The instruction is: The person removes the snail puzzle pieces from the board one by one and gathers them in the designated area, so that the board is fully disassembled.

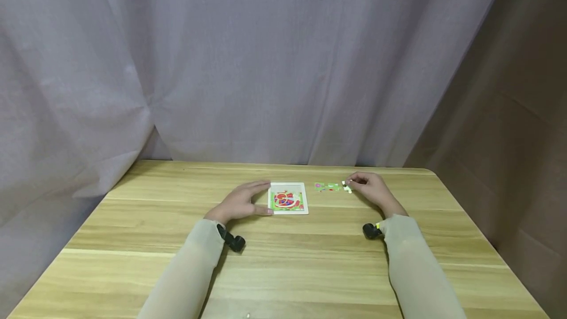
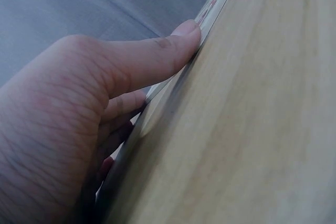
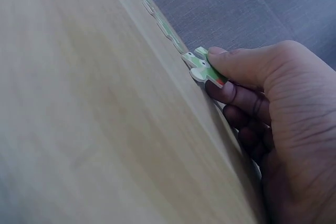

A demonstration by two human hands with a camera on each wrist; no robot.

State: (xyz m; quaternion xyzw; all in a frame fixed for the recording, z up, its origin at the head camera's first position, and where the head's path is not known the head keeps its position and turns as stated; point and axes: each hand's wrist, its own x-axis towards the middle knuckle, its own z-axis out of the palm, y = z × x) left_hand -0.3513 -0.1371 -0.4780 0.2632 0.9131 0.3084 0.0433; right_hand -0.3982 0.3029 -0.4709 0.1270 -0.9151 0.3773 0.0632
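A square puzzle tray (image 1: 306, 198) with a white rim lies on the table, a red, white and green picture partly filling it. My left hand (image 1: 241, 202) rests at the tray's left side, thumb by the near corner and fingers by the far one. The left wrist view shows that thumb (image 2: 157, 59) stretched along the tray's edge. Between thumb and fingertips, my right hand (image 1: 372, 192) pinches a green and white puzzle piece (image 3: 203, 71), tilted up off the table. Left of that piece lie loose green puzzle pieces (image 1: 327, 187), close together in a row.
The wooden table (image 1: 301, 270) runs back to a grey curtain (image 1: 248, 73), with a darker curtain (image 1: 509, 137) on the right. Black wrist cameras are strapped at both cuffs, the left camera (image 1: 236, 243) and the right camera (image 1: 371, 231) sitting just above the tabletop.
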